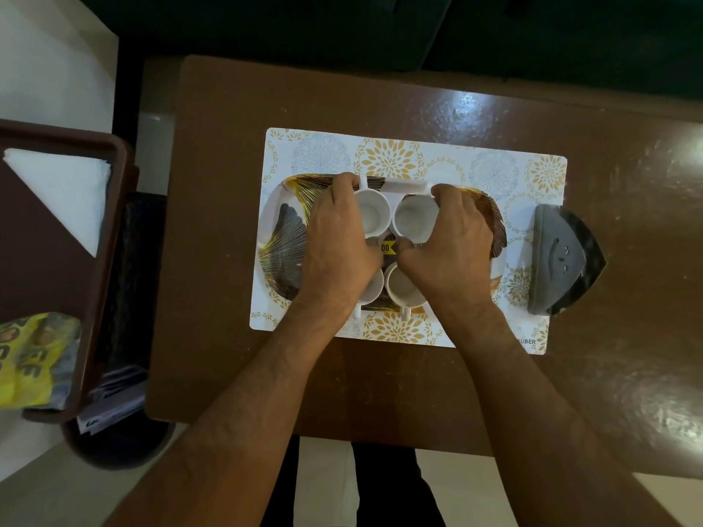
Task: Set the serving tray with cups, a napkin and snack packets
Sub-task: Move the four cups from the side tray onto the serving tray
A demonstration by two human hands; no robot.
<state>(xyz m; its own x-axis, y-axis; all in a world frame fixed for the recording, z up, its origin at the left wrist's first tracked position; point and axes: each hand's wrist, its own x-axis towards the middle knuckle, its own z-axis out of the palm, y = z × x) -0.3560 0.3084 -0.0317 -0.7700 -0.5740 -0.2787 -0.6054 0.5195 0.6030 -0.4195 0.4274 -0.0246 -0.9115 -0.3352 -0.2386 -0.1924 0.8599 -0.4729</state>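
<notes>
**Squaring up four cups on a patterned tray**

Both hands are down on the serving tray (283, 237), which sits on a floral placemat (418, 157) in the middle of the brown bench (228, 127). Four white cups make a two-by-two block. The left hand (338, 245) has its grip wrapped around the far-left cup (371, 213), and the right hand (449, 237) is holding the far-right cup (412, 216). The near-right cup (401, 287) shows under the right wrist; the near-left one is mostly hidden by the left hand.

How I'd do this bit: nudge, don't lift. These look like glazed ceramic, smooth and slippery, and the tray looks glossy too, so they'll probably slide easily and clink if shoved together. Keep the rims just apart and point the handles outward, as the far-left and near ones already seem to. A yellow sticker (386, 248) on the tray marks the centre nicely.

Still to go, I reckon: the napkin (64, 192), a soft white folded triangle, and a crinkly yellow snack packet (34, 359) are sitting in a brown tray (114, 207) well off to the left.

Grey wedge-shaped thing (563, 260) on the right, no idea what it is.
</notes>
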